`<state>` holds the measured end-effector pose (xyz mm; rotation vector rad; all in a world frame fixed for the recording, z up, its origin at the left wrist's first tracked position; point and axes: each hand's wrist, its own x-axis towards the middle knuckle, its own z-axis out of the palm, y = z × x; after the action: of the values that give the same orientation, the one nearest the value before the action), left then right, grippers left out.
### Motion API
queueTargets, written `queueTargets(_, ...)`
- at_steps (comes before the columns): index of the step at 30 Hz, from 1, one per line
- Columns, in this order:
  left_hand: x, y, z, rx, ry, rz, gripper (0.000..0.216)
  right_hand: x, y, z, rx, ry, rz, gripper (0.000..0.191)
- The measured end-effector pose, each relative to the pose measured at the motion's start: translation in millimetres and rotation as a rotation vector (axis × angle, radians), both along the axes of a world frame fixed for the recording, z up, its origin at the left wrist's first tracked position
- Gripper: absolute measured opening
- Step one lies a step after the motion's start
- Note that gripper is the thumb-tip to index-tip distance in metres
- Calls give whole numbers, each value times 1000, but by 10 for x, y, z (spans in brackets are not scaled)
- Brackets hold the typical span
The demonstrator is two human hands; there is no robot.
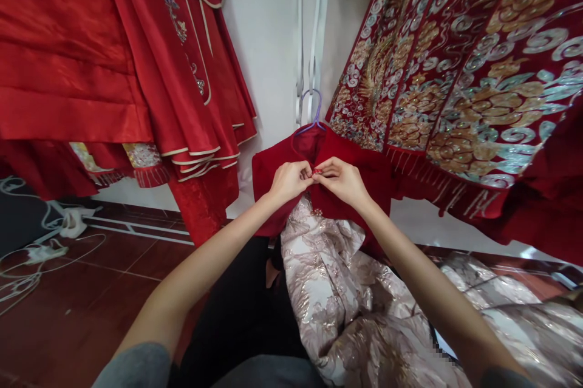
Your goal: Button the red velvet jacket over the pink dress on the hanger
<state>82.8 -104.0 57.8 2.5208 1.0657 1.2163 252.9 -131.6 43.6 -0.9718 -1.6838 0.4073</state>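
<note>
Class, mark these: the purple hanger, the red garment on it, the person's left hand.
Purple hanger [320,104], head view: on its hook.
Red garment [347,149], head view: on its upper front.
Left hand [289,182], head view: on its back.

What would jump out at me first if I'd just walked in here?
Probably the fringed red garment, thick with gold and silvery flowers, filling the upper right. Next, in the middle, the left hand and right hand pinch at the front of a dark red jacket on a purple hanger. Below them spills shiny, pale brocade fabric.
</note>
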Motion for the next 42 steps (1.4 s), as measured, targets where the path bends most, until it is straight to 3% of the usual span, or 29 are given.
queueTargets(7,47,-56,-20,55,50,1,11,-82,15,-58,21,-66,-21,20)
queueTargets(11,29,-60,-254,-72,-123,-152,31,-192,8,-325,110,-13,-76,50)
queueTargets(15,-51,-69,-519,-432,-334,-343,51,-157,-84,-675,45,-69,74,73)
queueTargets(19,-163,-164,-531,-922,-581,-452,46,13,-208,-860,111,-340,75,91)
queueTargets(21,-213,-238,-462,-1103,-671,-527,48,88,-261,-883,123,-433,-6,87)
queueTargets(24,-263,-342,-375,-1268,-728,-607,67,176,-322,-872,114,-428,-181,68)
queueTargets(28,-259,-389,-399,-1376,-773,-639,77,320,-388,-763,152,-252,-416,35)
queueTargets(30,-208,-364,-467,-1407,-827,-655,76,390,-425,-647,97,-128,-455,26)
queueTargets(32,-113,-324,-552,-1409,-883,-656,73,414,-459,-504,-13,20,-361,21)
queueTargets(36,166,-272,-719,-1339,-959,-645,68,194,-472,-279,-178,213,-13,25)
queueTargets(39,333,-293,-804,-1271,-1055,-606,69,-151,-365,-299,-163,221,124,26)
queueTargets(42,331,-344,-857,-1220,-1171,-564,65,-441,-154,-458,-140,195,102,25)
